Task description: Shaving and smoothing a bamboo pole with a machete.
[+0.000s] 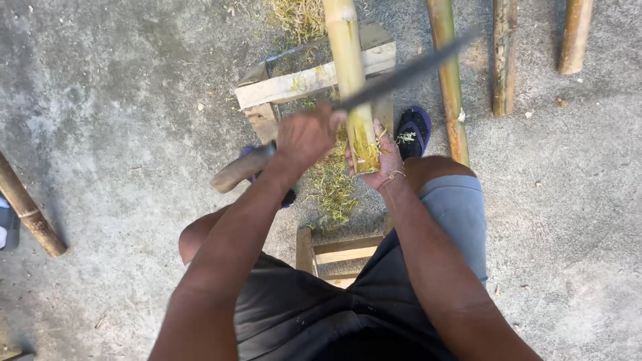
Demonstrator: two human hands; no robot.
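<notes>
A yellow-green bamboo pole [349, 73] slants down across a small wooden stand [301, 83], its cut lower end gripped from below by the right hand [379, 160], fingers curled around it. The left hand [306, 137] is closed on the wooden handle of a long dark blade [401, 72], which lies across the pole, apparently touching it. Pale shavings [331, 187] litter the concrete floor [120, 120] between the knees. Other bamboo poles [448, 80] lie beside.

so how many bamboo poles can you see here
5. One yellow-green bamboo pole held at centre over the wooden stand; three brown ones on the concrete at top right; one at the left edge. More may lie outside the view.
</notes>
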